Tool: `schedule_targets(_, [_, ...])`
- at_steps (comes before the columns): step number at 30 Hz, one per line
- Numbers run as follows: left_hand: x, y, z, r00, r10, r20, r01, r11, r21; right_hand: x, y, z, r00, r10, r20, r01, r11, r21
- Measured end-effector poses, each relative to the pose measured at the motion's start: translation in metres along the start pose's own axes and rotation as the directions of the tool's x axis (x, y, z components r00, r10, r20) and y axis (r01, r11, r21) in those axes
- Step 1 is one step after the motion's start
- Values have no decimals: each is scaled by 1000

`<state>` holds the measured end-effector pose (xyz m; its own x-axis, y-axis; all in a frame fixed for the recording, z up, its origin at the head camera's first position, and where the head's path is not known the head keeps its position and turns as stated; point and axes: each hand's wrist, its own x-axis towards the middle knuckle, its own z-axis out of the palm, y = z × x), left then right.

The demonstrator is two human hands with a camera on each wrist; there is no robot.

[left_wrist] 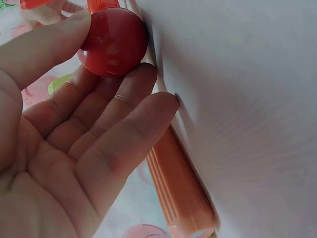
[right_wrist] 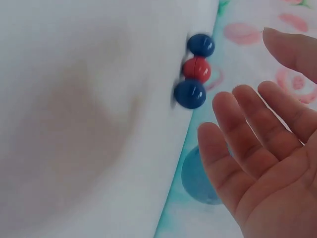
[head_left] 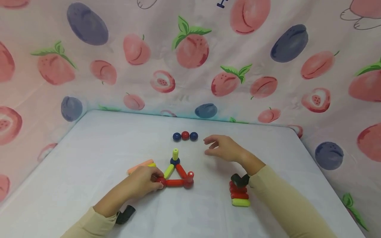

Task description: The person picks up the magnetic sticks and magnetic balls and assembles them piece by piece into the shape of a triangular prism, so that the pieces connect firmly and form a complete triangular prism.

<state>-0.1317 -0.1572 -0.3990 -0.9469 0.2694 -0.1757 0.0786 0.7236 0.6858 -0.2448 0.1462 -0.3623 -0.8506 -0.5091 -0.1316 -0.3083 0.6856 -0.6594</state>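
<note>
red rod [head_left: 175, 182] | lies left-right | left hand [head_left: 146, 182] pinches red ball [left_wrist: 113, 42] | right hand [head_left: 224, 148] slack, empty

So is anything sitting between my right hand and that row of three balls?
Nothing visible. The right hand hovers open beside the row of three balls, with only bare table between them.

Row of three balls [head_left: 185, 136] behind triangle frame [head_left: 176, 173]; stacked rods [head_left: 239, 195] to its right.
</note>
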Motion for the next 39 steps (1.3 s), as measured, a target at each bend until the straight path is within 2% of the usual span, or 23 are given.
schedule_targets(5, [-2, 0, -1, 1000, 19, -7, -19, 1000, 7, 31, -1, -2, 997, 78, -5, -78, 994, -80])
schedule_targets(9, [-2, 1, -1, 1000, 9, -15, -9, 1000, 17, 51, -3, 2, 992, 129, -2, -128, 986, -111])
schedule_targets(16, [0, 2, 0, 999, 21, -24, -20, 999, 33, 71, -1, 11, 984, 178, -24, -179, 976, -126])
schedule_targets(28, [-3, 0, -1, 1000, 2, -13, -2, 1000, 24, 80, -3, 24, 987, 161, -24, -163, 981, -102])
schedule_targets(35, [-2, 0, -1, 1000, 6, -12, -6, 1000, 16, 78, -2, 34, 978, 210, -16, -210, 971, -112])
schedule_targets(39, [-2, 0, -1, 1000, 8, -12, -8, 1000, 12, 76, -2, 36, 978, 207, -8, -206, 971, -117])
